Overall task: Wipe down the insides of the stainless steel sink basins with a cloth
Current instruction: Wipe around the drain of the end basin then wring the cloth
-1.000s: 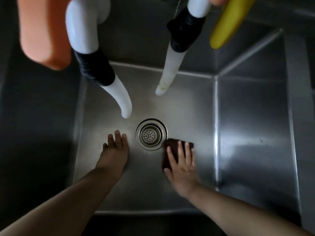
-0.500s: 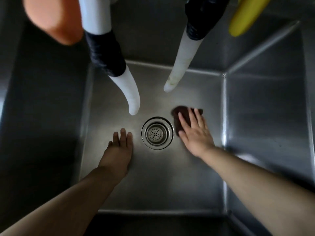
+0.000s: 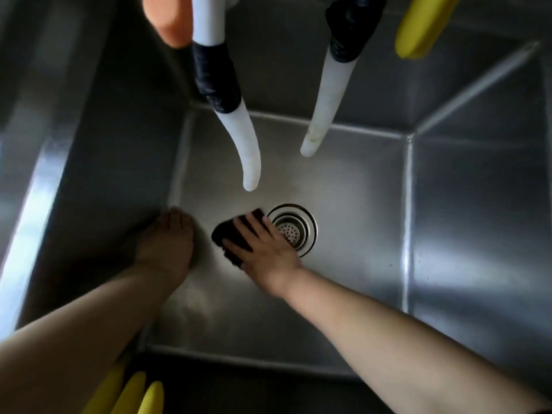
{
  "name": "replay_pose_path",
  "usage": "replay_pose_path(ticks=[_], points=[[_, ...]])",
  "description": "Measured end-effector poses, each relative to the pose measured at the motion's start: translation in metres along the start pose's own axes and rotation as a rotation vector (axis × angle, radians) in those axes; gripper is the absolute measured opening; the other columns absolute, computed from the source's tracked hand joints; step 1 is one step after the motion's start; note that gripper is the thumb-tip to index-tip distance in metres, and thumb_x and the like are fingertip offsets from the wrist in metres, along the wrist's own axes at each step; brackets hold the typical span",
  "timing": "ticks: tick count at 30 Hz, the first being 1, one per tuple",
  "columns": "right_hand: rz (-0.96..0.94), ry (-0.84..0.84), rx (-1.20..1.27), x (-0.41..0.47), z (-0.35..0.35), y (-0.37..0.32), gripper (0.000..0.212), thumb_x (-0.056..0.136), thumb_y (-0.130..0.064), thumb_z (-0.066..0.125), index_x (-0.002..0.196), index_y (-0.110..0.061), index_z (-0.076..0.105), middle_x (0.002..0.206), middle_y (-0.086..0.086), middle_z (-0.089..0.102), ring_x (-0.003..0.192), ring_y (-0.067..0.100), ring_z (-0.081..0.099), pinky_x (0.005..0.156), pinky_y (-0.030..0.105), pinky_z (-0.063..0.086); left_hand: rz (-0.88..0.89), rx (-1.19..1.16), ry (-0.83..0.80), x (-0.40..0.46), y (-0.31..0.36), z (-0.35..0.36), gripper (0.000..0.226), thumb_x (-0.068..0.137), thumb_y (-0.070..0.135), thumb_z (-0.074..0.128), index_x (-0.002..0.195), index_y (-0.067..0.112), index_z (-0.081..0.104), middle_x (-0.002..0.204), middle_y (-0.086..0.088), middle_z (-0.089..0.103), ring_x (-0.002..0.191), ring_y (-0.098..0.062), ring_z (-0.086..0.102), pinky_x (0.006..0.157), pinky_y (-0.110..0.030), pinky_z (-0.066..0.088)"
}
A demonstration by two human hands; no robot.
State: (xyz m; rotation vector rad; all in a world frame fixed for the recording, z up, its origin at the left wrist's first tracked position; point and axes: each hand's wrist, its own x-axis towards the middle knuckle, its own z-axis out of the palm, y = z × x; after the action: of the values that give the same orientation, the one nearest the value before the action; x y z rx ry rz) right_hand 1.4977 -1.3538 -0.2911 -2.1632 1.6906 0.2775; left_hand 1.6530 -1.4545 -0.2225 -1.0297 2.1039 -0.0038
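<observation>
I look straight down into a deep stainless steel sink basin [image 3: 358, 222]. My right hand [image 3: 263, 249] lies flat, fingers straight, pressing a dark brown cloth [image 3: 230, 237] onto the basin floor just left of the round drain strainer [image 3: 294, 230]. The hand covers part of the drain's left rim. My left hand [image 3: 167, 243] rests flat on the floor by the left wall, holding nothing.
Two white hoses with black tape hang into the basin, the left hose [image 3: 239, 138] and the right hose [image 3: 325, 100]. An orange item [image 3: 167, 16] and a yellow item [image 3: 418, 25] hang at the top. Yellow glove fingers [image 3: 131, 395] show at the bottom left.
My right hand slid the cloth from the right of the drain, up past it, and across to its left side. My left hand stayed planted near the left wall.
</observation>
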Motion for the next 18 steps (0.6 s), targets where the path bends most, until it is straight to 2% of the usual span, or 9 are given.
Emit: replay_pose_path(ticks=[3,6,10,13,15,18], points=[[-0.123,-0.03,-0.017,-0.048,0.02,-0.016,0.052,0.096,-0.034,0.041,0.146,-0.035,0.03,0.158,0.006,0.018,0.145,0.032,0.01,0.117,0.05,0.004,0.021,-0.013,-0.022,-0.003,-0.001,-0.006,0.069,0.094,0.02,0.05,0.148,0.002,0.012,0.154,-0.017,0.019,0.14,-0.028,0.028,0.112,-0.035,0.027],[-0.153,-0.058,-0.094,-0.098,0.031,-0.001,0.059,0.086,-0.039,0.056,0.142,-0.038,0.036,0.155,0.003,0.026,0.143,0.029,0.02,0.115,0.051,0.015,0.042,-0.041,-0.054,-0.007,0.015,-0.01,0.086,0.085,0.029,0.064,0.147,0.001,0.011,0.153,-0.017,0.022,0.135,-0.027,0.035,0.104,-0.035,0.036],[-0.021,-0.065,-0.152,-0.139,0.03,0.039,0.068,0.074,-0.049,0.069,0.137,-0.037,0.045,0.149,0.002,0.038,0.138,0.027,0.033,0.111,0.047,0.02,0.073,-0.05,-0.173,-0.006,0.04,-0.006,0.107,0.078,0.047,0.071,0.147,0.0,0.004,0.153,-0.024,0.014,0.134,-0.032,0.034,0.101,-0.037,0.039],[0.108,-0.023,-0.144,-0.139,0.024,0.073,0.074,0.07,-0.052,0.072,0.137,-0.032,0.047,0.146,0.008,0.042,0.134,0.033,0.038,0.109,0.048,0.022,0.077,0.01,-0.184,-0.002,0.049,0.002,0.113,0.08,0.05,0.066,0.145,-0.01,-0.004,0.151,-0.034,0.006,0.135,-0.04,0.03,0.103,-0.038,0.038],[0.187,0.011,-0.127,-0.121,0.019,0.091,0.075,0.076,-0.054,0.067,0.141,-0.029,0.041,0.149,0.012,0.038,0.137,0.036,0.032,0.114,0.052,0.022,0.062,0.036,-0.168,-0.002,0.054,0.008,0.115,0.08,0.051,0.065,0.143,-0.014,-0.006,0.149,-0.037,0.004,0.135,-0.044,0.028,0.106,-0.04,0.034],[0.389,0.034,-0.076,-0.076,0.011,0.117,0.073,0.09,-0.059,0.036,0.15,-0.033,0.004,0.159,0.01,0.004,0.146,0.031,-0.005,0.116,0.045,-0.004,0.059,0.05,-0.143,-0.001,0.056,0.016,0.119,0.078,0.055,0.064,0.141,-0.016,-0.007,0.149,-0.039,0.004,0.134,-0.045,0.029,0.106,-0.04,0.035]])
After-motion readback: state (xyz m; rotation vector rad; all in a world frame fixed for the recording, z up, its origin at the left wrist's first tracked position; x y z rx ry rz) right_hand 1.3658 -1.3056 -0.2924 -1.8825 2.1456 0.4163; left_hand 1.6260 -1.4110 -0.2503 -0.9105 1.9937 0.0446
